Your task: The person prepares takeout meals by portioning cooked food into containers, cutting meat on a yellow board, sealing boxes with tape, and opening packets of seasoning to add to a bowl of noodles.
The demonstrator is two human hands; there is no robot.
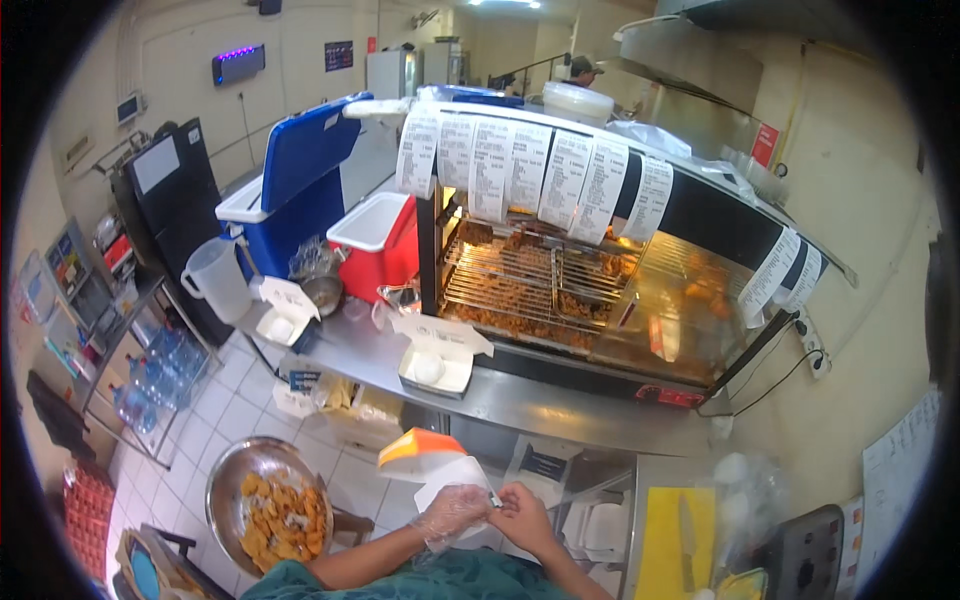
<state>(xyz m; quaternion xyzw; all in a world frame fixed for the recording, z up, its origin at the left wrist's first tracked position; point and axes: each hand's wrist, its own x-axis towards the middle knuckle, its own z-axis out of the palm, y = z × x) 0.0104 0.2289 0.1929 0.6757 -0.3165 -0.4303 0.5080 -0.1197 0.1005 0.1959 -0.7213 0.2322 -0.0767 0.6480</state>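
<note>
In front of my body, my left hand, in a clear plastic glove, grips a folding paper food carton with a white inside and an orange-and-white lid flap. My bare right hand pinches the carton's near right edge. Part of the carton is hidden behind my fingers. Beyond it, on the steel counter, stands an open paper food box with a white rounded mound, probably rice, inside. A similar open box with a white mound stands farther left.
A lit glass display warmer holds fried food, with several printed receipts hanging over it. At lower left, a steel bowl holds fried pieces. A knife lies on a yellow cutting board. Beyond the warmer is a person.
</note>
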